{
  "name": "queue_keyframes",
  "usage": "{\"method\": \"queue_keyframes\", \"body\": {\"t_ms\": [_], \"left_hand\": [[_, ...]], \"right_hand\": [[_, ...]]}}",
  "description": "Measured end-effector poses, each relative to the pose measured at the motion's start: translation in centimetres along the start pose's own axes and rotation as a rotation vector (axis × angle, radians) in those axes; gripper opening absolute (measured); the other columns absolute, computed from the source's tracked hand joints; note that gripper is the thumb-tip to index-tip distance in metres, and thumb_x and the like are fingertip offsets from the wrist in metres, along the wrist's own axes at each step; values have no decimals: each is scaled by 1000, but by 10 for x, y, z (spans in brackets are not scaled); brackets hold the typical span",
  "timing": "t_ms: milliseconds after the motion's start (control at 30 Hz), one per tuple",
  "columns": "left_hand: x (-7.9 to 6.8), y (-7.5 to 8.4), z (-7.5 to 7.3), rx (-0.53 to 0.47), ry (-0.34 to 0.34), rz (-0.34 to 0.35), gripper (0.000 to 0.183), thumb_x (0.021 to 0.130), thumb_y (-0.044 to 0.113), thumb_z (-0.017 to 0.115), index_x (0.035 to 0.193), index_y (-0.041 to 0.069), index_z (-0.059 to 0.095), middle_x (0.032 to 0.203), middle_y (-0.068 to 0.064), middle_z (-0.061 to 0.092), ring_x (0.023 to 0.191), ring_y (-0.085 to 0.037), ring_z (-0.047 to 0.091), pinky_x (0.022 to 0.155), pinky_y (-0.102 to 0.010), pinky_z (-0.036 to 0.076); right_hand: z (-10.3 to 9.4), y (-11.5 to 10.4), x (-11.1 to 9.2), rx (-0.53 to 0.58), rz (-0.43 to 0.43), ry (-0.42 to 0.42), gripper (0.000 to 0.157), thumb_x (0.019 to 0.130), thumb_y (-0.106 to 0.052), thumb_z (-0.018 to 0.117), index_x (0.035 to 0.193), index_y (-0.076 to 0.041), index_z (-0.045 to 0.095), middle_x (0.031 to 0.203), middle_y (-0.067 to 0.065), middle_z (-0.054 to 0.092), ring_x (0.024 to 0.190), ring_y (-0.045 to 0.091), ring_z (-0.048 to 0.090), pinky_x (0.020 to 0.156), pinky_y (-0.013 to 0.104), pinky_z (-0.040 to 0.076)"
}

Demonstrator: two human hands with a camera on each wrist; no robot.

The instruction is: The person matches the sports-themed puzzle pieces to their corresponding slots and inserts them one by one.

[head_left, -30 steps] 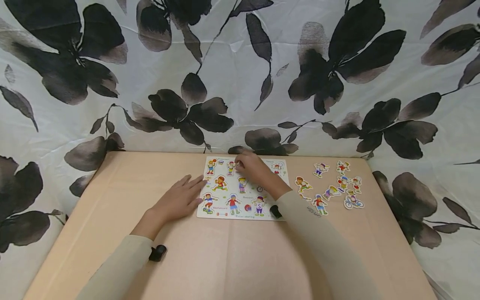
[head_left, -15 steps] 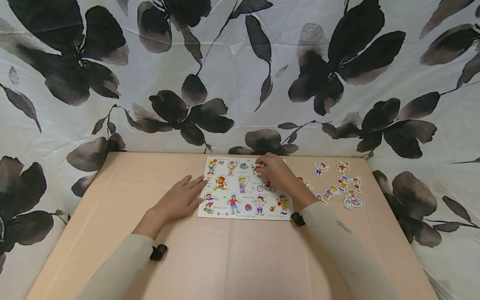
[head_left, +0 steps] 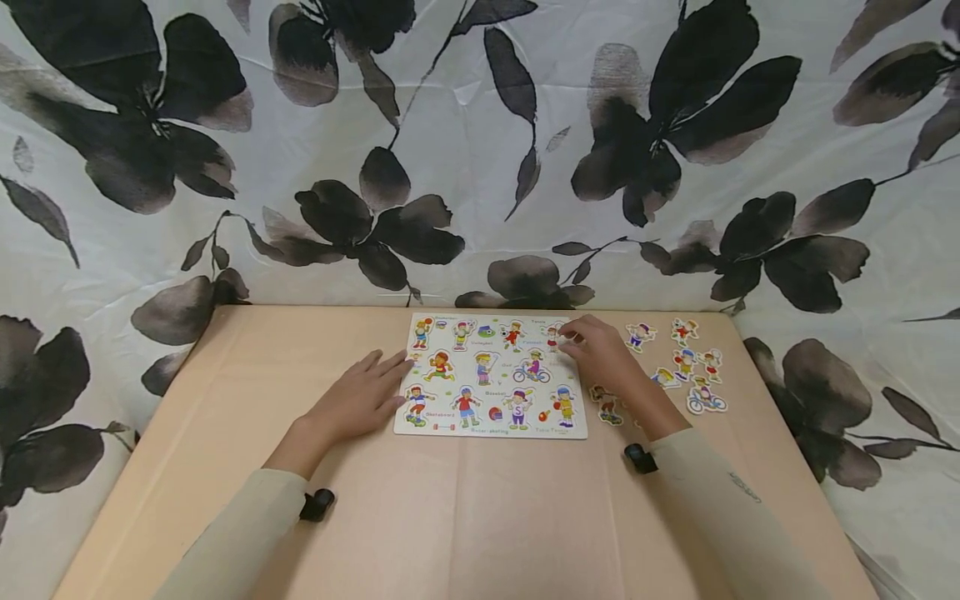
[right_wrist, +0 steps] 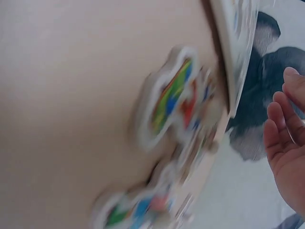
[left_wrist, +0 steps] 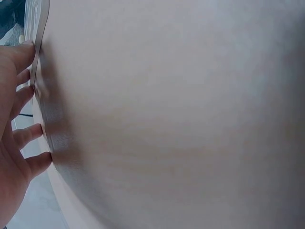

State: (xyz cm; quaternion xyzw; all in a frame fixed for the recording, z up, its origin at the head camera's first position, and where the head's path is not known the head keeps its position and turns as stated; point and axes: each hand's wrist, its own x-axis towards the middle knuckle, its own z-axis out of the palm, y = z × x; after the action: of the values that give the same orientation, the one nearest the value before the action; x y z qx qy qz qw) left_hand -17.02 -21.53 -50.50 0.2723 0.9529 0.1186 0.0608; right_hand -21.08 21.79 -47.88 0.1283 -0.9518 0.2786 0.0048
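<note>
at the left of the frame, one left hand (head_left: 356,398) lies with its fingers spread and nearly straight, touching the left edge of a white picture board (head_left: 543,393); nothing is in its grasp. a pale sleeve (head_left: 243,521) and one black wrist device (head_left: 317,505) follow behind it.

the board sits flat at the middle of the frame, and eleven colourful figures (head_left: 466,407) show on it: four along the top row, three across the middle, four along the bottom. the right hand (head_left: 600,358) is over its upper right corner, fingertips beside the last figure of the top row, fingers loosely bent and partly apart, with nothing seen in its hold. a second sleeve and a second black device sit behind that wrist.

right of centre, six loose cutout figures (head_left: 705,396) lie near one another; by the forearm there is a partly hidden patch of more, and whether that is one or several i cannot tell.

one light tan worktop (head_left: 457,508) carries everything, and a white cloth (head_left: 450,150) with big black and grey flowers fills the upper frame and both sides.
</note>
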Motion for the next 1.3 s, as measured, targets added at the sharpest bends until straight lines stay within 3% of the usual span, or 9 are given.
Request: {"method": "queue_keyframes", "body": {"t_ms": [367,567,733,1133,1300], "left_hand": [[-2,-1,0,5,-2,5,64,104,39,56,161,14,39,169,-6,32,154,-48,28,126,-60,25],[-3,-2,0,9,2,0,65,104,40,56,161,15,39,169,-5,32,154,-47,28,126,-60,25],[-3,-2,0,2,7,7,64,104,40,57,161,15,39,169,-6,33,153,-48,29,126,-61,25],[-2,0,0,14,8,11,64,105,41,56,161,16,38,169,-5,33,153,-48,29,126,-61,27],[-2,1,0,12,0,1,65,104,42,56,161,17,38,169,-4,32,154,-47,28,125,-61,27]], "right_hand": [[-20,37,-36,-2,115,35,31,101,-21,69,127,-4,68,118,13,66,107,32,64,91,50,57],[-33,69,-44,-13,110,102,35,100,-19,69,130,-2,66,115,17,66,105,36,66,89,54,58],[-48,100,-52,-34,155,143,39,101,-18,68,133,2,63,115,22,66,105,41,65,87,58,58],[-76,146,-53,-52,437,214,42,105,-22,61,140,2,56,124,26,57,112,42,57,94,59,53],[-80,155,-48,-89,473,193,40,105,-19,60,136,7,57,118,27,59,105,42,56,91,59,52]]}}
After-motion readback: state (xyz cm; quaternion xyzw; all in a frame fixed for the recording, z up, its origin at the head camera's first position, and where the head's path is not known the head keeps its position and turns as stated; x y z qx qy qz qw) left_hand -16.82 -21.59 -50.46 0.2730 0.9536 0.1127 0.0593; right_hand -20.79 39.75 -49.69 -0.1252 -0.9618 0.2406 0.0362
